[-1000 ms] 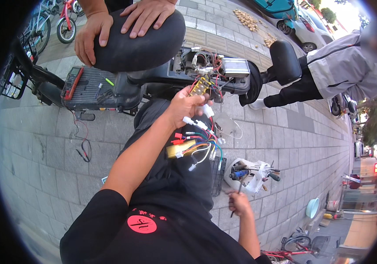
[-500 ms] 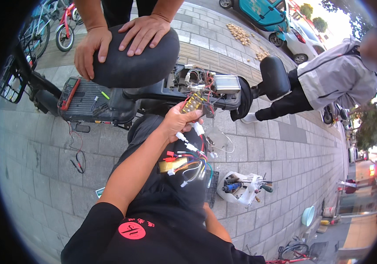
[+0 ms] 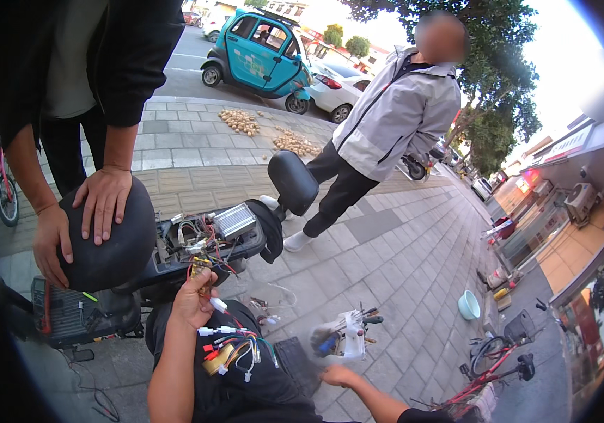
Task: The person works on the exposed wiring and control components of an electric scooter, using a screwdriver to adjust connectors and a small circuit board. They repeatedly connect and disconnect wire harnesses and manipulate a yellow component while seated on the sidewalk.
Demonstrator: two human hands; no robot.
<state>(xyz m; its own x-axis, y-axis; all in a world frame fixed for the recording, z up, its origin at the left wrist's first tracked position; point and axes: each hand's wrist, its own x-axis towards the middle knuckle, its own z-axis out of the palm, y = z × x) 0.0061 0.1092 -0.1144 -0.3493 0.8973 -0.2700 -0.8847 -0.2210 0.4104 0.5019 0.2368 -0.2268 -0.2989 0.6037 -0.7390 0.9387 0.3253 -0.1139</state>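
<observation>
My left hand [image 3: 192, 299] is closed around a small yellowish circuit board [image 3: 202, 268], held up beside the opened body of an electric scooter [image 3: 175, 262]. White plugs hang below that hand. Across my dark-trousered lap lies a wire harness [image 3: 242, 345] with white and red connectors and a yellow-wrapped piece [image 3: 217, 359]. At the lower right, my right hand [image 3: 337, 376] reaches out with curled fingers next to a dark, ridged flat thing [image 3: 296, 361]. Its fingertips are blurred, and anything in them cannot be made out.
Another person's hands [image 3: 101, 218] press on the black seat [image 3: 115, 243]. A metal-finned box [image 3: 235, 222] sits among scooter wiring. A white tool bag [image 3: 353, 337] stands on the paving. Someone in a grey jacket [image 3: 393, 106] stands beyond the black backrest [image 3: 293, 182].
My view has swung right and up, bringing more street into sight. My right hand, mostly hidden before, now shows beside the dark flat thing. My left hand still holds the circuit board.
</observation>
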